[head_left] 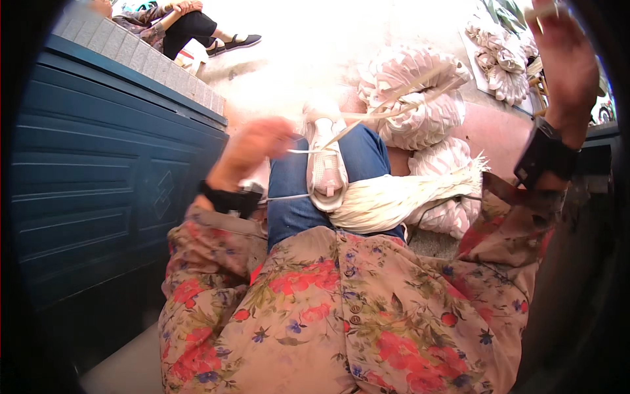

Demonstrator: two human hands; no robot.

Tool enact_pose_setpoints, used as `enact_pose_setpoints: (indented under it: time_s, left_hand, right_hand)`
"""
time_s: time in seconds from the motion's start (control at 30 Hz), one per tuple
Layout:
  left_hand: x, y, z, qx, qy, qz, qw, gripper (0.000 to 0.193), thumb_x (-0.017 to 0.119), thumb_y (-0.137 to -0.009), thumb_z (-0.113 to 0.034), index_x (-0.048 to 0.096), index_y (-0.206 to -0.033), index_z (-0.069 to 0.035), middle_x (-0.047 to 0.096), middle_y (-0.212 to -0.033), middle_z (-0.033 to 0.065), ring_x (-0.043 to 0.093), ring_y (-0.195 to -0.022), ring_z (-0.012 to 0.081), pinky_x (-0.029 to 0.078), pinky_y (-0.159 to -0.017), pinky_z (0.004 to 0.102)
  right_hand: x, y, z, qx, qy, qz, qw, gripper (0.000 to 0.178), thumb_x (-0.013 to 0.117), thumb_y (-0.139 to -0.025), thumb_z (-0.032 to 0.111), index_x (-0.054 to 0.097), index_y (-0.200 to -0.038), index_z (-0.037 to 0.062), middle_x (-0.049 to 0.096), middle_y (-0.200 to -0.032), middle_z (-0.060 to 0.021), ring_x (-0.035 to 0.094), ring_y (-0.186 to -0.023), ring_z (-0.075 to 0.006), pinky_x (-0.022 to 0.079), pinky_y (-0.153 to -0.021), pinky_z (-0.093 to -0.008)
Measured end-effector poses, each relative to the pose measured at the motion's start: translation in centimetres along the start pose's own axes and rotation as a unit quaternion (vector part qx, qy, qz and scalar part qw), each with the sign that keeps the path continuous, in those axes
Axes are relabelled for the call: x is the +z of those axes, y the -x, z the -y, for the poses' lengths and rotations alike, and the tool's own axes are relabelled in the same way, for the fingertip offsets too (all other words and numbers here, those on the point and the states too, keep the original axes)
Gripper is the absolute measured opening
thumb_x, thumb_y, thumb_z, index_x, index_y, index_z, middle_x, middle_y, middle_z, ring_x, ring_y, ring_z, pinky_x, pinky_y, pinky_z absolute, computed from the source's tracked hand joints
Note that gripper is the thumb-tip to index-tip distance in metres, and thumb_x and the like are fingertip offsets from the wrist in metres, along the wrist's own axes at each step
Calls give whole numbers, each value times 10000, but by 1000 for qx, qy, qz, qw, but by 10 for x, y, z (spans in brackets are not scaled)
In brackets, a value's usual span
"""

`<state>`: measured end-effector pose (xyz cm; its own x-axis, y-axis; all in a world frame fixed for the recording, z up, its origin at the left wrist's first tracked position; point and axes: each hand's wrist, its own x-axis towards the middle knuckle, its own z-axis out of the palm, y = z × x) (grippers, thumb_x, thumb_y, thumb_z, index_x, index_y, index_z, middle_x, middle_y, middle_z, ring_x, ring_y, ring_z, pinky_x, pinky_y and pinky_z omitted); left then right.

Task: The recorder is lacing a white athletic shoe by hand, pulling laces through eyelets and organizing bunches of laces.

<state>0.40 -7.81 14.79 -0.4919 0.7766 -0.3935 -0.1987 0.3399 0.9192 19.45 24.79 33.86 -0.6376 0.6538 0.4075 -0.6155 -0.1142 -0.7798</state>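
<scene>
A pale shoe upper [326,167] lies on my blue-jeaned thighs, its rounded toe toward me. From its eyelets a white shoelace [305,152] runs left to the fingers of my left hand [259,148], which is curled and smeared by motion. High at the far right, my raised right hand [569,59] has its fingers closed on a thin pale lace end. Long cream strands [394,105] stretch from the upper toward the right, blurred. Across my right thigh rests a thick bundle of cream laces [407,197], with its loose ends fanned out.
Stacks of pale, nested ribbed pieces [420,121] stand on the floor to the right, and more [505,65] lie farther back. A dark blue panelled cabinet [85,171] with a grey top borders my left. Beyond it, a seated person's dark shoe [235,44] shows.
</scene>
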Motion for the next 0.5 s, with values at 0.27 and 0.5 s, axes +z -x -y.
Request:
enact_pose_setpoints:
  time_s: [0.27,0.5]
  left_hand:
    - [-255,86,35,155,410,-397,806,272,332,-929,-310,420,-783,-98,247,-503,-40,223,-398,73,205,-404,224]
    - [-105,2,79,-92,276,-168,942,295,471,-876,-305,509,-999,-40,332,-535,-64,305,-433,57,294,-440,227]
  right_hand:
    - [-182,73,-106,231,110,-277,926,230,405,-836,133,383,-607,124,320,-511,38,272,-412,-64,240,-383,-209]
    - [-61,209,-261,404,279,122,862,199,531,-830,156,612,-869,-22,534,-620,2,490,-567,-73,427,-528,-234]
